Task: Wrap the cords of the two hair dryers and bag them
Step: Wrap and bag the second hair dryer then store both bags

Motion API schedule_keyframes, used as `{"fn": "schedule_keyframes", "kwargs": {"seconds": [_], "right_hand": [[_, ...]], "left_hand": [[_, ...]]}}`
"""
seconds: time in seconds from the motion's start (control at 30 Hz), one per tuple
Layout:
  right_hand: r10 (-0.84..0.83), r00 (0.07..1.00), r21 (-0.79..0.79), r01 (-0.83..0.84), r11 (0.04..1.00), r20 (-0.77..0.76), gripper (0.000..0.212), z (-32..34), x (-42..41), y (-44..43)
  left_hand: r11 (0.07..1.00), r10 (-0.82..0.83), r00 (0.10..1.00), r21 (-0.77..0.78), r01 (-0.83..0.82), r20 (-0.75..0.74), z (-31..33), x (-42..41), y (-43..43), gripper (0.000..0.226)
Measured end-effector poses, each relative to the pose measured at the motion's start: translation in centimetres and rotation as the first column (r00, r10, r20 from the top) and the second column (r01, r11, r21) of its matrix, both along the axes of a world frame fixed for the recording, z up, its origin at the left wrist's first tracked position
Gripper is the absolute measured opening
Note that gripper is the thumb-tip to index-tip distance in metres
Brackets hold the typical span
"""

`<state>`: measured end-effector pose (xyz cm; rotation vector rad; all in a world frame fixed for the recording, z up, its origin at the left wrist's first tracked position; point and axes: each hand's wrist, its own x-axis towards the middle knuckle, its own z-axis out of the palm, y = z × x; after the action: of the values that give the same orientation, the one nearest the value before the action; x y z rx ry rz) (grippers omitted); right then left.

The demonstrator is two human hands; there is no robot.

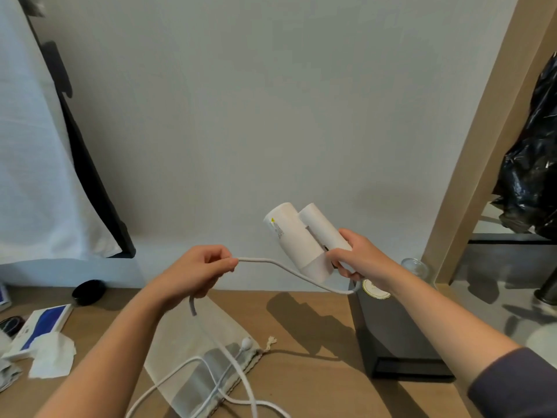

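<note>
**Wooden table against a pale wall: cord held out, ready for wrapping.**
My left hand pinches the white cord between thumb and curled fingers, at 9 o'clock from the hair dryer. The slack drops toward 6 o'clock and lies across the cloth bag. My right hand grips the folded dryer at its hinge end, barrels pointing to 11 o'clock. Recommended: hold light tension, lay turns side by side around the body, feed slack through the pinch, and keep the plug free for tucking. No second dryer is visible.
</note>
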<state>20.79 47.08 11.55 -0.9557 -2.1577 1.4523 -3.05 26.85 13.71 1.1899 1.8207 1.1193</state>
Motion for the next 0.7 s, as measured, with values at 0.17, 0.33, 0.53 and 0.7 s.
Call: {"fn": "schedule_keyframes", "kwargs": {"seconds": [0.17,0.33,0.53,0.7], "right_hand": [[0.107,0.99,0.03,-0.111,0.993,0.088,0.022,0.3,0.3,-0.7],[0.147,0.972,0.144,-0.174,0.974,0.185,0.02,1.0,0.3,-1.6],[0.182,0.949,0.167,-0.229,0.959,0.257,0.03,1.1,0.7,-2.5],[0.193,0.923,0.272,-0.289,0.918,0.332,0.037,0.4,0.6,-2.3]], "left_hand": [[0.995,0.027,0.944,0.104,0.008,-0.33,2.1,0.4,1.7,0.018],[0.969,0.184,0.844,0.239,-0.068,-0.504,3.4,0.6,4.1,0.033],[0.965,0.183,0.849,0.257,-0.058,-0.496,4.3,1.3,5.8,0.036],[0.962,0.126,0.858,0.273,0.018,-0.499,4.8,2.2,6.9,0.031]]}}
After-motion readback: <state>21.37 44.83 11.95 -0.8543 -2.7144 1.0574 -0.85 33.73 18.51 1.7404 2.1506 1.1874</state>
